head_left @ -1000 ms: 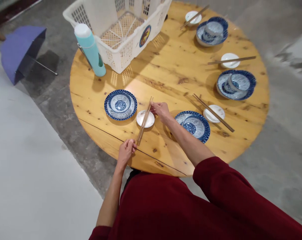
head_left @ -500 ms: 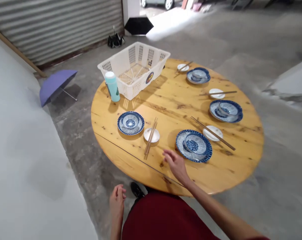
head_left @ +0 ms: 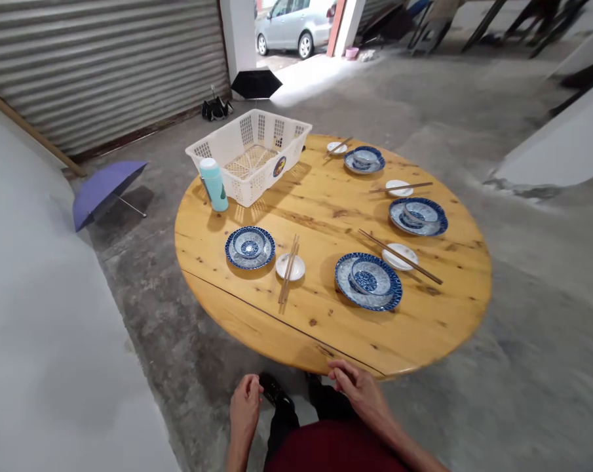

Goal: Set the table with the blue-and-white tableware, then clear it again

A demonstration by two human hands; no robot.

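My left hand (head_left: 246,405) hangs in front of the table, loosely curled, with nothing in it. At the table's front edge is my right hand (head_left: 359,388), its fingers half bent and holding nothing. The round wooden table (head_left: 320,223) bears a blue-and-white bowl (head_left: 371,276) on a patterned plate (head_left: 343,275), closest to my right hand. Further left, another bowl (head_left: 249,242) sits on its plate (head_left: 231,257). Beside it, a pair of chopsticks (head_left: 288,270) lies across a small white dish (head_left: 299,267). More chopsticks (head_left: 399,256) rest over a white dish (head_left: 400,249) on the right.
Two more place settings, one with a plate (head_left: 441,225) and one with a plate (head_left: 348,162), stand along the far right. A white plastic basket (head_left: 257,190) and a turquoise bottle (head_left: 214,187) are at the back left. A purple umbrella (head_left: 104,187) lies open on the floor by the wall.
My right hand has drawn back from beside the near plate to the table's front edge. My left hand has shifted slightly right. The view has tilted up; the dishes have not moved.
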